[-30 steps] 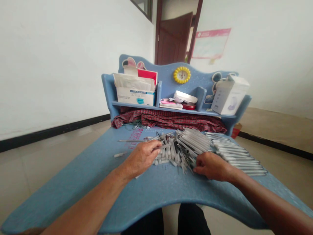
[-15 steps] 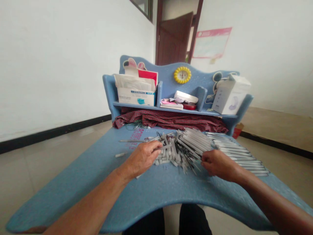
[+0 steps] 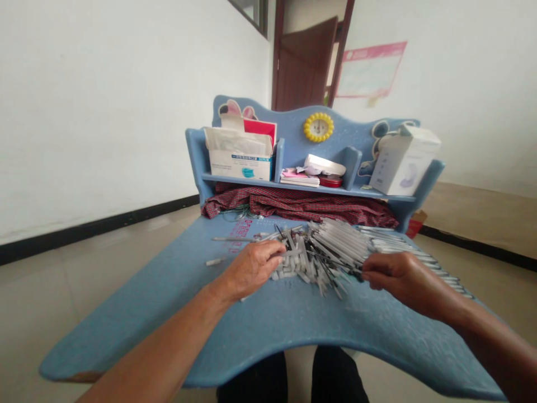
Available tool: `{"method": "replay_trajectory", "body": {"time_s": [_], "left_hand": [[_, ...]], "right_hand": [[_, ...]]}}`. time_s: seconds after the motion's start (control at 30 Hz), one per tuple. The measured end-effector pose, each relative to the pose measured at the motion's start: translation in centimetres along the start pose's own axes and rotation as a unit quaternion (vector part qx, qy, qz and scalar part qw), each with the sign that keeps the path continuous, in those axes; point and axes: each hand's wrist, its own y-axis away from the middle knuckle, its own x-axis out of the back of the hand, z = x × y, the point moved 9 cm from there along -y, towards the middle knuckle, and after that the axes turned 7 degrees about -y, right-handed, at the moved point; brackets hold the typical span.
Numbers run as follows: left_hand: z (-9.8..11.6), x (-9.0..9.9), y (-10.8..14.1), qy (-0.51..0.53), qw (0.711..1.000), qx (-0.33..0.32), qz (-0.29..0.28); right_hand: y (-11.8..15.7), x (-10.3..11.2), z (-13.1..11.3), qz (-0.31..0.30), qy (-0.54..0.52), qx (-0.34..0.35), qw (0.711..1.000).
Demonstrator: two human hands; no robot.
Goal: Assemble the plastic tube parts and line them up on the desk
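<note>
Whitish plastic pieces (image 3: 302, 268) lie heaped among dark rods (image 3: 323, 264) on the blue desk (image 3: 268, 330), between the two hands. The left hand (image 3: 254, 268) has its fingers closed on a pale strip (image 3: 292, 253) jutting over the heap. The right hand (image 3: 396, 277) has its fingers pinched on a thin dark rod (image 3: 356, 273), whose far end I cannot quite make out. Long pale tubes (image 3: 338, 238) lie stacked to the heap's right.

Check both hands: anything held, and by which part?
Left hand: pale plastic piece, pinched at its left end. Right hand: appears to pinch a dark thin rod near its right end; exact grip hidden.
</note>
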Motion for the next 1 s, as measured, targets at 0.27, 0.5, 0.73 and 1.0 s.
{"method": "replay_trajectory", "body": {"time_s": [0.27,0.5,0.73,1.0], "left_hand": [[0.5,-0.1,0.0,-0.006,1.0,0.0,-0.017],[1.7,-0.6,0.0,0.001,0.997,-0.047,-0.061],[1.7,-0.8,-0.1,0.08,0.993,-0.002,-0.087],[-0.1,-1.3,0.3,0.313,0.937,0.14,-0.072]], "right_hand": [[-0.3,-0.1,-0.8,-0.006,0.036,0.019,0.999],[-0.7,0.7,-1.9,-0.003,0.063,0.049,0.997],[-1.9,0.4,-6.1,0.025,0.021,0.117,0.993],[-2.1,1.0,-6.5,0.055,-0.018,0.115,0.992]]}}
